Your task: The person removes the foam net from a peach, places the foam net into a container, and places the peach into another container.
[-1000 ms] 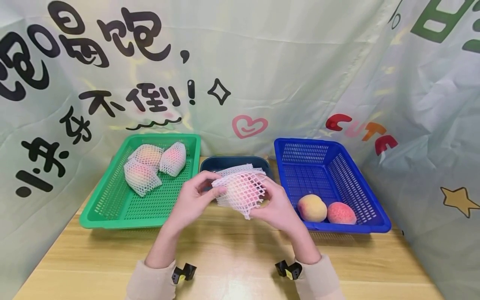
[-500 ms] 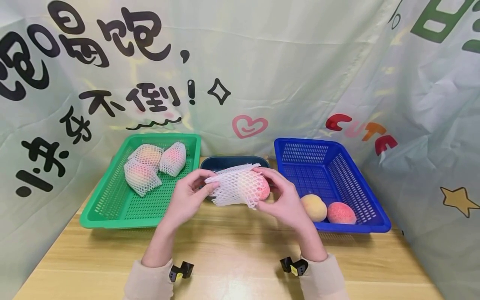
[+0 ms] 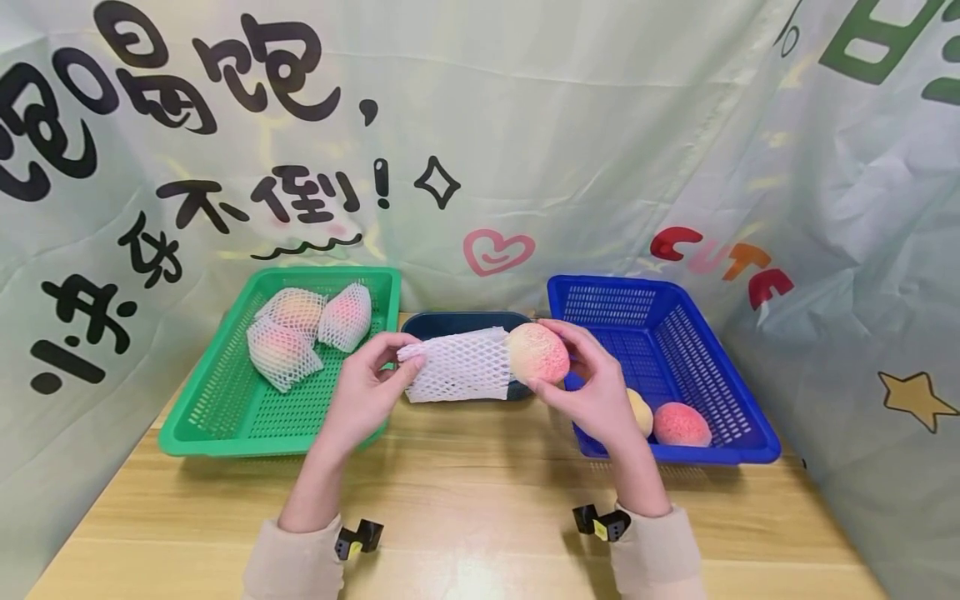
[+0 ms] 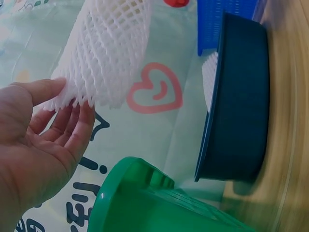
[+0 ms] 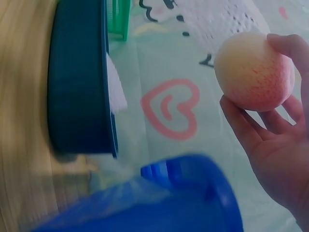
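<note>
My left hand [image 3: 371, 379] pinches one end of a white foam fruit net [image 3: 461, 364] between thumb and fingers, and the net [image 4: 106, 53] stretches out as a tube in the left wrist view. My right hand [image 3: 596, 383] grips a pink and cream peach [image 3: 542, 353] by its right side. The peach's left side lies right at the net's open end, nearly all of the fruit outside it. In the right wrist view the thumb is on top of the peach [image 5: 253, 72] with fingers beneath. Both are held up in front of a dark blue bin [image 3: 450, 321].
On the left, a green basket [image 3: 300, 425] contains 3 net-wrapped peaches [image 3: 281, 350]. To the right, a blue basket [image 3: 720, 454] holds a yellowish peach [image 3: 641, 412] and a pink peach [image 3: 682, 425]. White netting [image 5: 115, 87] shows over the dark bin's rim. A printed cloth hangs behind.
The peach has come out of the net toward the right, gripped by my right hand. My left hand has shifted slightly left with the net, which is now drawn out flat.
</note>
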### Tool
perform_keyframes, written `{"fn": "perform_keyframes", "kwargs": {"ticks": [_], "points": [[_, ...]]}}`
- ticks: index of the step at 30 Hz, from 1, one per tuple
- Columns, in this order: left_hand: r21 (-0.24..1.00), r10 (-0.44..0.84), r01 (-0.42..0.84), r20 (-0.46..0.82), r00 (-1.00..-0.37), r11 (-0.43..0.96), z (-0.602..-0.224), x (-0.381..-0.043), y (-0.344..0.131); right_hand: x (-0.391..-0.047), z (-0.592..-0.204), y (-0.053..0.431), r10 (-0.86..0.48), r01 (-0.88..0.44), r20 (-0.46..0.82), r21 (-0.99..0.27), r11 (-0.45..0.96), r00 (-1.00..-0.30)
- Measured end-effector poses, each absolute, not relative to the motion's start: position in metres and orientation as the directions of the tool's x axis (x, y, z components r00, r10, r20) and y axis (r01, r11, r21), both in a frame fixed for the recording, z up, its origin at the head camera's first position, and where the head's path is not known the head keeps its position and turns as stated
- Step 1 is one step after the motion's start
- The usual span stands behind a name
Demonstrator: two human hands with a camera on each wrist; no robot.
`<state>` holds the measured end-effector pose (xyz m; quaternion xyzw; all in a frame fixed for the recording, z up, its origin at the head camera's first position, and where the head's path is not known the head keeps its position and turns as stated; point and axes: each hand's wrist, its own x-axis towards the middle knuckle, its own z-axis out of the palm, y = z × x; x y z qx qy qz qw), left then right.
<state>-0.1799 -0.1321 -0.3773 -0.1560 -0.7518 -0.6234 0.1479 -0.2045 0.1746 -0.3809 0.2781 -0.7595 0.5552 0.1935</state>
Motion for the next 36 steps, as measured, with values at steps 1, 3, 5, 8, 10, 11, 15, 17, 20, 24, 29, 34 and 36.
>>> {"fn": "perform_keyframes", "kwargs": {"ticks": [1,3,5,8,10,11,15,17,20,24,29,34,36], "points": [[0.890,0.043,0.416,0.416,-0.908,0.184,-0.377,-0.180,-0.132,-0.206,-0.381,0.177,-0.188,-0.633,0.605,-0.737,0.237,-0.774],[0.888,0.024,0.408,0.412,-0.911,0.212,-0.378,-0.181,-0.133,-0.207,-0.380,0.183,-0.144,-0.616,0.601,-0.744,0.259,-0.786],[0.881,-0.001,0.403,0.416,-0.909,0.247,-0.379,-0.181,-0.133,-0.207,-0.381,0.190,-0.095,-0.591,0.591,-0.756,0.282,-0.801],[0.868,-0.040,0.398,0.428,-0.903,0.298,-0.381,-0.182,-0.133,-0.206,-0.384,0.201,-0.021,-0.541,0.565,-0.778,0.319,-0.825],[0.861,-0.065,0.391,0.433,-0.899,0.327,-0.383,-0.183,-0.134,-0.205,-0.387,0.209,0.019,-0.510,0.548,-0.789,0.342,-0.836],[0.859,-0.076,0.385,0.433,-0.898,0.337,-0.384,-0.184,-0.134,-0.205,-0.389,0.213,0.036,-0.499,0.544,-0.791,0.353,-0.838],[0.858,-0.119,0.355,0.423,-0.898,0.371,-0.388,-0.187,-0.132,-0.204,-0.394,0.234,0.092,-0.455,0.536,-0.785,0.421,-0.839],[0.859,-0.141,0.342,0.419,-0.897,0.381,-0.390,-0.190,-0.129,-0.204,-0.395,0.246,0.116,-0.427,0.533,-0.774,0.468,-0.838],[0.863,-0.175,0.319,0.411,-0.895,0.392,-0.392,-0.196,-0.123,-0.204,-0.396,0.264,0.140,-0.363,0.510,-0.755,0.547,-0.849],[0.862,-0.199,0.304,0.408,-0.891,0.406,-0.394,-0.203,-0.111,-0.203,-0.399,0.288,0.163,-0.262,0.465,-0.716,0.647,-0.870],[0.831,-0.197,0.294,0.425,-0.884,0.472,-0.401,-0.214,-0.096,-0.204,-0.404,0.317,0.133,-0.214,0.439,-0.654,0.726,-0.889],[0.802,-0.198,0.276,0.434,-0.879,0.529,-0.412,-0.227,-0.081,-0.209,-0.408,0.342,0.054,-0.208,0.398,-0.585,0.784,-0.916],[0.794,-0.197,0.261,0.426,-0.883,0.549,-0.418,-0.231,-0.076,-0.210,-0.409,0.349,0.026,-0.204,0.367,-0.571,0.795,-0.930]]}}
